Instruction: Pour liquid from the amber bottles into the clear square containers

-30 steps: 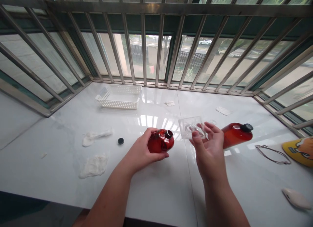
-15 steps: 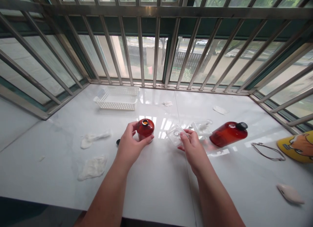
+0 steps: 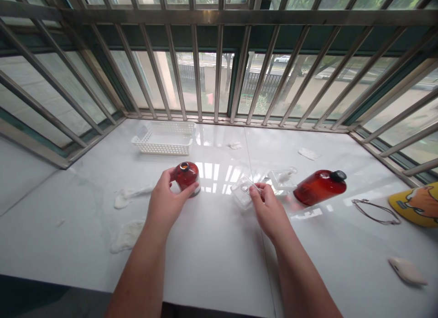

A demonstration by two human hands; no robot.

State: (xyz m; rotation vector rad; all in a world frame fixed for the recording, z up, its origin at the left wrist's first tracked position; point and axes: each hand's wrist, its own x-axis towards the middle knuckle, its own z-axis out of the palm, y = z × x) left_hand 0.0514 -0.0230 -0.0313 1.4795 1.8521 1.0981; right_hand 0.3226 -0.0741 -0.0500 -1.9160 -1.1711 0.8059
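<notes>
The round-shouldered, glossy red-brown bottle (image 3: pixel 189 174) has moved leftward in the left hand (image 3: pixel 168 198), seemingly being stood upright; release calls for steadiness. The right hand (image 3: pixel 269 207) pinches a clear square plastic tray (image 3: pixel 240 195).

No legible text, label, brand, number or sign on anything, left or right, near or far

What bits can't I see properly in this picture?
Head view: open bottle, partly hidden by the left hand.
Head view: clear square, partly covered by the right hand.
Head view: nearest white scrap, right part behind the left arm.
Head view: yellow thing, cut off by the right edge.
Head view: car outside, too small.
</notes>
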